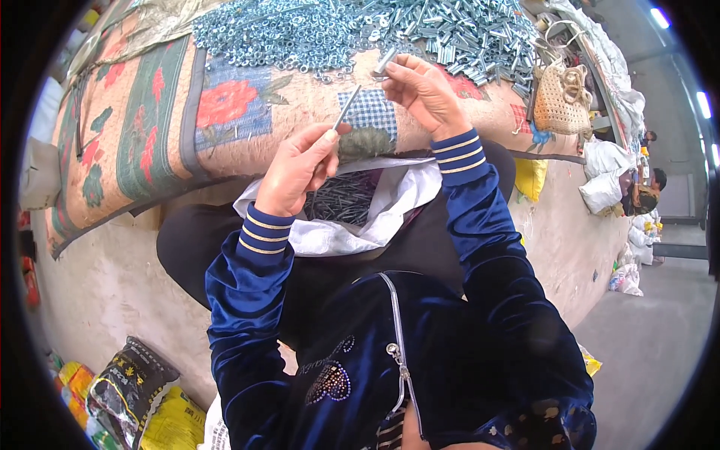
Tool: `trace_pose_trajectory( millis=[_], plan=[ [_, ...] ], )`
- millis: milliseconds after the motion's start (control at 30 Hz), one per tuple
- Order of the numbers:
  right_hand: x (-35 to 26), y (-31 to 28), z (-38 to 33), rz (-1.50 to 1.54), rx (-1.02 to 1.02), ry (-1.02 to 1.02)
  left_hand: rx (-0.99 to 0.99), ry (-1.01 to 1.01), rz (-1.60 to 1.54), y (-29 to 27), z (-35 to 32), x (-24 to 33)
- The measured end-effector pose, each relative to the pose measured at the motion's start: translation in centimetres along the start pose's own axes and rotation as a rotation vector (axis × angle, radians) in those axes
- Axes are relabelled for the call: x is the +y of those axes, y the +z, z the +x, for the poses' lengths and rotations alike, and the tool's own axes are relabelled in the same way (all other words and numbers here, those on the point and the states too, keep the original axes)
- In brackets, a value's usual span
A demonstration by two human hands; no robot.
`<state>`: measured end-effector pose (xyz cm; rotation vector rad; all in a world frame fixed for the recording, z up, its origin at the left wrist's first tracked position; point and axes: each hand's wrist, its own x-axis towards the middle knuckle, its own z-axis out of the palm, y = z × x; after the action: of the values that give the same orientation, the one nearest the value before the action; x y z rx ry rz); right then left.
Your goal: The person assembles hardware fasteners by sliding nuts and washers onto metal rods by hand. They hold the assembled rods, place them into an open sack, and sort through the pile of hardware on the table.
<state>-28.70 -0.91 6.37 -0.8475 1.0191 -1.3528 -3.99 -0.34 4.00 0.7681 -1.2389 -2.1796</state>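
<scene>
My left hand (298, 166) is closed on a thin grey metal rod (347, 106), pinched between thumb and fingers and tilted up to the right. Slightly higher and to the right, my right hand (426, 96) pinches a short, shiny metal sleeve (386, 60). The two pieces are apart. Beyond my hands, a heap of small metal nuts or rings (277, 34) lies on a flowered cloth (307, 97). A heap of short metal sleeves (469, 37) adjoins it on the right. Below my hands, a white sack (330, 238) in my lap holds many dark, thin metal pieces (341, 201).
A woven basket (561, 99) stands at the right end of the cloth-covered surface. White sacks (606, 176) line the right side, with people (651, 193) farther off. Black and yellow bags (135, 386) lie on the floor at lower left.
</scene>
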Motion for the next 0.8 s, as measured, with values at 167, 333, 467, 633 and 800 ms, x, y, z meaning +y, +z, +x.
trace_pose_trajectory(
  millis=[167,333,467,633,800],
  plan=[
    [1.1,3.1,-1.2,-0.121,-0.048,0.011,-0.012,-0.008,-0.006,-0.1,-0.3,0.4],
    [2.4,5.5,-2.6,-0.177,-0.054,0.067,0.241,-0.029,-0.177,0.6,-0.2,0.2],
    [1.5,7.2,-3.6,-0.695,-0.282,-0.11,0.322,0.089,-0.222,0.5,-0.7,0.6],
    [1.7,-1.2,1.8,-0.737,0.253,-0.349,0.254,0.131,-0.11,-0.9,-0.2,0.4],
    [2.8,-2.3,3.0,-1.414,0.314,-0.441,0.337,0.109,-0.293,-1.4,-0.1,-0.2]
  ],
)
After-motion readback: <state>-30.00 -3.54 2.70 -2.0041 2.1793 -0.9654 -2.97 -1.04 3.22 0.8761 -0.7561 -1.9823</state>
